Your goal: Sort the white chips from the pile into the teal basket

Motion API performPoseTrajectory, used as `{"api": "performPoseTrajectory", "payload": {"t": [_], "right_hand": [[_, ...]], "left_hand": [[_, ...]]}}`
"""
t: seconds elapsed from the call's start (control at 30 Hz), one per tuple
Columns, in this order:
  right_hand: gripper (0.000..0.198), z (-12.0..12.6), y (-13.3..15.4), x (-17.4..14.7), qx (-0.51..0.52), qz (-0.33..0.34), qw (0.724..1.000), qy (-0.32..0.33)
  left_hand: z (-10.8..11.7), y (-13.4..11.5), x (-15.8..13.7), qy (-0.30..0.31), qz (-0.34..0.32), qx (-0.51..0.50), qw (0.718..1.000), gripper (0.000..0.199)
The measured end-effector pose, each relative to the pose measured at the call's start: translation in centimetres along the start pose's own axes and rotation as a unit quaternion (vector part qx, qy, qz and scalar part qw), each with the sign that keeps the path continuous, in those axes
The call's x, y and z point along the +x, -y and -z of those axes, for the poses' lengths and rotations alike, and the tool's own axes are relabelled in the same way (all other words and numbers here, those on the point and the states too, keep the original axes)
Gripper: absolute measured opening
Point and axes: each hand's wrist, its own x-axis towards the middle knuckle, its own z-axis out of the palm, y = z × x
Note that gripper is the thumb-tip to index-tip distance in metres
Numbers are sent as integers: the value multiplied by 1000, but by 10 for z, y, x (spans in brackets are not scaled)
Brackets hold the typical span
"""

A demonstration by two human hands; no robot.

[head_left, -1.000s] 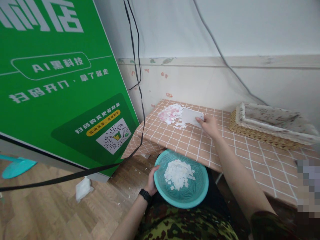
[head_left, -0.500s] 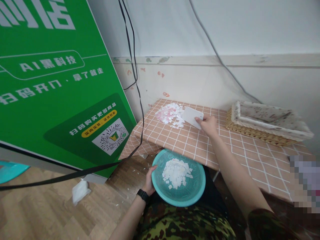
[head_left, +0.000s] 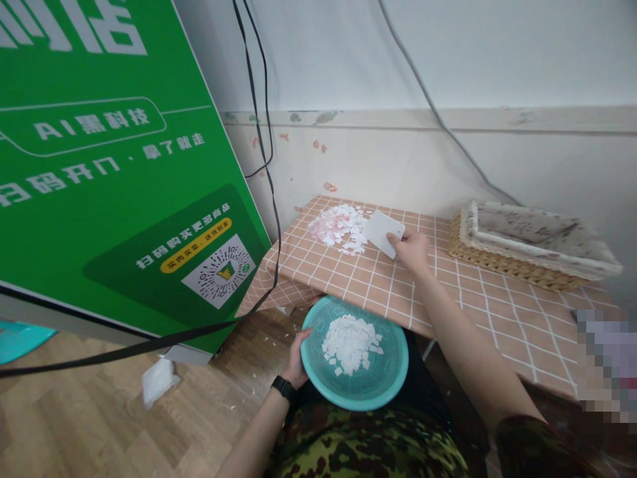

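Observation:
With my left hand (head_left: 298,358) I grip the left rim of a teal plastic colander (head_left: 388,388), held just below the table's front edge. A heap of small white paper pieces (head_left: 351,342) lies inside it. My right hand (head_left: 412,251) pinches the right end of a flat white scraper card (head_left: 381,232) with a small hole near its corner. The card's left edge is at the side of a loose pile of white and pink paper scraps (head_left: 338,224) on the checked tablecloth (head_left: 371,275).
A cloth-lined wicker basket (head_left: 517,265) stands on the table's right side. Black cables (head_left: 266,172) hang at the left, crossing before a green sign panel (head_left: 114,166). A white crumpled bag (head_left: 160,382) and stray scraps lie on the wooden floor.
Almost nothing differs. The view has shifted very slightly; both hands, the colander and the card keep their places.

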Motion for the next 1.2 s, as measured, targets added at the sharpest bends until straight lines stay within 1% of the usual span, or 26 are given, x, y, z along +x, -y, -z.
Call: {"api": "performPoseTrajectory", "payload": {"t": [0.07, 0.13, 0.2, 0.27, 0.33, 0.37, 0.43, 0.5, 0.57, 0.63, 0.7, 0.77, 0.87, 0.93, 1.0, 1.03, 1.1, 1.2], "right_hand": [[38, -3, 5, -5, 22, 11, 999, 30], [39, -7, 8, -9, 79, 19, 994, 73], [41, -10, 8, -9, 128, 12, 988, 90], [43, -8, 4, -6, 126, 0, 991, 49], [41, -3, -1, -1, 76, -9, 997, -13], [39, -1, -3, 1, 46, -12, 998, -33], [36, 2, -5, 3, 13, -21, 999, -38], [36, -1, -5, 2, 31, -30, 999, -15], [37, -7, -3, -2, 87, -38, 995, 26], [40, -14, -1, -7, 159, -51, 983, 78], [43, -19, 0, -9, 218, -61, 967, 115], [45, -20, 0, -10, 252, -63, 959, 115], [45, -18, -3, -9, 270, -67, 955, 100], [44, -16, -5, -7, 272, -70, 951, 127], [42, -14, -7, -5, 263, -59, 948, 171], [40, -13, -8, -4, 255, -52, 948, 182], [39, -8, -8, -1, 240, -43, 954, 174], [41, 2, -8, 3, 217, -57, 966, 129]], "left_hand": [[-1, 0, 0, 3, 1, -1, 1000, 21], [-1, -1, -1, 7, 6, -2, 1000, 22], [-1, -1, -1, 6, 8, -5, 1000, 23], [0, -1, 0, 5, 9, -9, 1000, 23], [0, -1, 1, 6, 11, -9, 1000, 23], [1, -1, 1, 5, 11, -9, 1000, 23], [1, -1, 1, 1, 10, -9, 1000, 23], [1, -1, 1, -6, 6, -11, 1000, 21], [1, -1, 1, -2, 6, -9, 1000, 22], [2, 0, 1, 7, 10, -6, 1000, 24], [3, 0, 2, 11, 13, -7, 1000, 25], [4, 1, 3, 6, 10, -12, 1000, 23], [4, 1, 3, 2, 10, -10, 1000, 22], [3, 0, 3, 3, 14, -7, 1000, 24], [2, 0, 2, 5, 16, -7, 1000, 25], [2, -1, 2, 4, 16, -8, 1000, 25], [1, -1, 2, 0, 14, -13, 1000, 24], [2, -1, 2, -3, 3, -23, 1000, 21]]}}
